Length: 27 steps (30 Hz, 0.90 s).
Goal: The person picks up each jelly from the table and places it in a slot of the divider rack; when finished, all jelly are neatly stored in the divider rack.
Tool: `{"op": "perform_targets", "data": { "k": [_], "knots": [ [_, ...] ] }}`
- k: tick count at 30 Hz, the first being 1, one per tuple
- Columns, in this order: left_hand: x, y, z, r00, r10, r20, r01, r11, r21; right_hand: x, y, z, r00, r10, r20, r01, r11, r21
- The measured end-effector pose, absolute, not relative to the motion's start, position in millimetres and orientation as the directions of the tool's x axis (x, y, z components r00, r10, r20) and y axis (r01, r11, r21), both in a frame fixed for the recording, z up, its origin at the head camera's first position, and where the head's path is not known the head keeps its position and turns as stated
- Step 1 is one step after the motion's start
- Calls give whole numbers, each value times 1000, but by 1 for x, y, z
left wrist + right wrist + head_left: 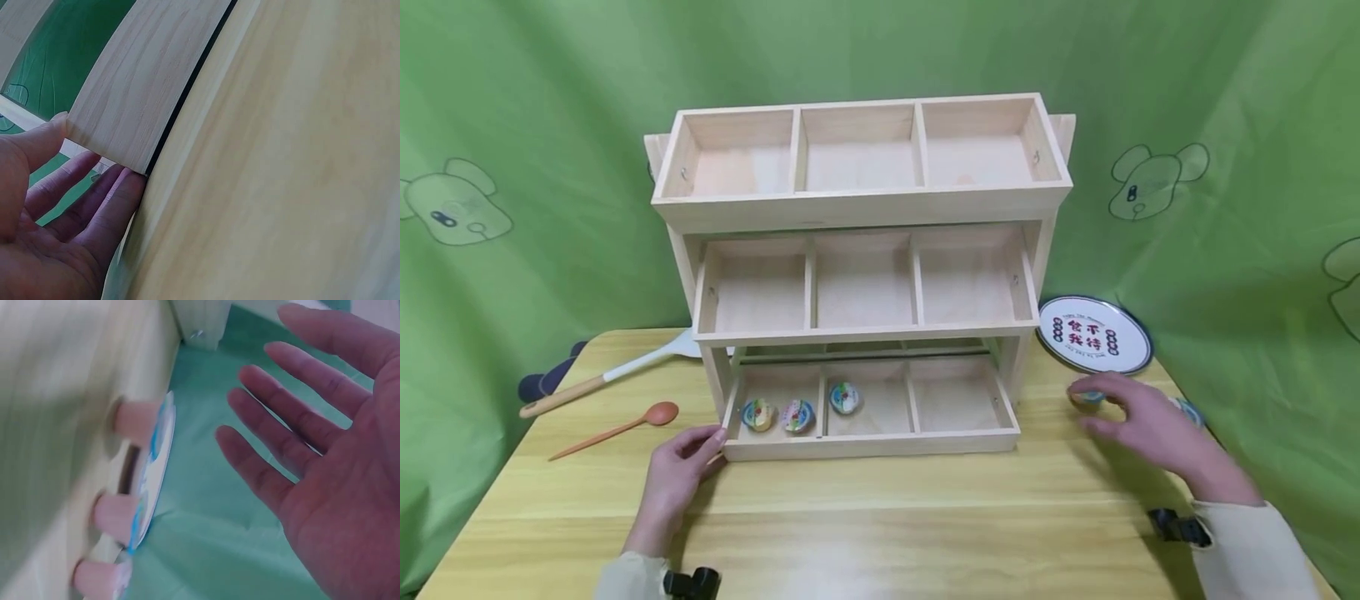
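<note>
My left hand (677,479) holds the front left corner of the wooden rack's bottom tray (872,447). In the left wrist view, the thumb lies at the upper edge of the tray's front board (150,81) and fingertips at its lower edge. Two small jelly cups with printed lids (758,414) sit in that tray's left compartment, and another jelly cup (845,397) in the middle one. My right hand (1150,421), fingers spread and holding nothing, hovers above more jelly cups (1187,410) on the table's right side. The right wrist view shows three pink cups (115,517) standing upright, apart from the fingers.
The rack's middle tray (865,336) and top tray (861,208) each have three compartments. A white plate (1093,333) with a dark rim lies behind the right hand. On the left are a white spatula with a wooden handle (640,364) and an orange-brown spoon (660,413). Green curtains (865,50) surround the table.
</note>
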<state>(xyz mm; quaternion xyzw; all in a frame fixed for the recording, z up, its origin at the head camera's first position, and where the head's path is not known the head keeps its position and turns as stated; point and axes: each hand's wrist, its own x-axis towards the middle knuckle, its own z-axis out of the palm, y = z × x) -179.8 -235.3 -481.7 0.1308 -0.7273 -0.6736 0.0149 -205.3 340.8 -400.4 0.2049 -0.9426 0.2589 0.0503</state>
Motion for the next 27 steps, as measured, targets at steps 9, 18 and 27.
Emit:
{"op": "perform_targets", "data": {
  "k": [9,18,27],
  "knots": [
    [-182,-236,-479,-966,-218,-140,-158,68,985,-225,355,-405,-953,-271,137,-303,841,-449],
    [-181,-236,-480,-965,-214,-152,-170,67,983,-241,361,-417,-965,-256,62,-257,862,-436],
    [-182,-237,-482,-965,-201,-170,-185,63,981,-252,368,-431,-954,-291,71,-294,867,-401]
  ]
}}
